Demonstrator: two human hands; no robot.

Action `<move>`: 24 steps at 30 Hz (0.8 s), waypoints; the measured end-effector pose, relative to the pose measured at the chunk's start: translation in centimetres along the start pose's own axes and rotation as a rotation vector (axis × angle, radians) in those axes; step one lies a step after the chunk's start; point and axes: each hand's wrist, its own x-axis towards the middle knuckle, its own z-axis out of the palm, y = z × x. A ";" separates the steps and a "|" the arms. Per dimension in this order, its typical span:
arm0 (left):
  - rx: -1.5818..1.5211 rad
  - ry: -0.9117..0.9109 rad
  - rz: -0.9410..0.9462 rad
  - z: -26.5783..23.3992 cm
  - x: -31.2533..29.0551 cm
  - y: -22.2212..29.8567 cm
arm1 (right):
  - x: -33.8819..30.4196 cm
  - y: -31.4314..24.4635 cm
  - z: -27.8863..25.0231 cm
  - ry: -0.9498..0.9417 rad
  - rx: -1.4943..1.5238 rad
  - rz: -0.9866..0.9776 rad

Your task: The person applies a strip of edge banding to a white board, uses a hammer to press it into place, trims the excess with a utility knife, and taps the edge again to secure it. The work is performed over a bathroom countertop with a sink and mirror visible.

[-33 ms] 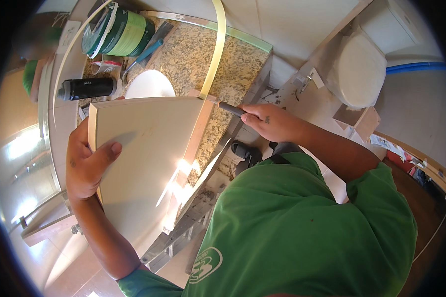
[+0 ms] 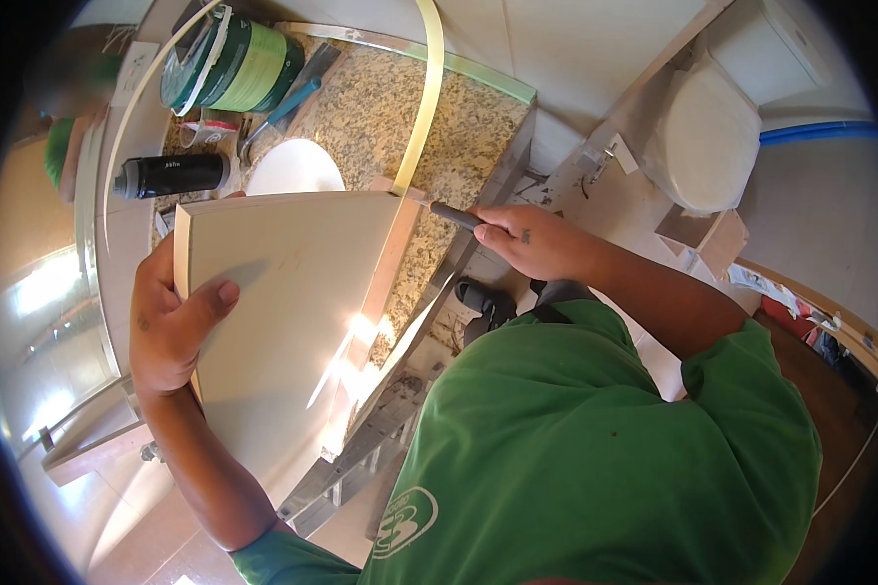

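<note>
A large white panel [image 2: 293,263] rests at a slant over the speckled stone counter [image 2: 371,83]. My left hand [image 2: 171,327] grips its left edge, thumb on the white face and fingers behind. A long pale yellow edging strip [image 2: 424,97] rises in a curve from the panel's far right corner. My right hand [image 2: 527,239] is closed on a slim tool with a dark handle [image 2: 456,215], its tip at that corner, by the strip's lower end. The tool's kind is not clear. Light wood or bare board shows along the panel's right edge [image 2: 395,253].
On the counter are a green bucket [image 2: 249,68], a black bottle [image 2: 176,175], a blue-handled hammer-like tool [image 2: 283,112] and a white round basin or disc [image 2: 296,168]. A wrapped toilet [image 2: 702,136] stands right; a metal ladder [image 2: 361,458] lies below the panel. A mirror is at left.
</note>
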 end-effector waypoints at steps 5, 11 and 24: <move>0.035 0.004 -0.009 0.1 0.0 0.2 | 0.2 0.0 0.0 0.002 -0.014 0.016; 0.011 0.005 0.024 0.6 0.2 0.4 | 0.7 0.3 -0.3 0.000 -0.024 0.004; -0.032 0.013 0.022 0.6 0.1 0.4 | 0.8 0.3 0.6 -0.019 -0.057 0.019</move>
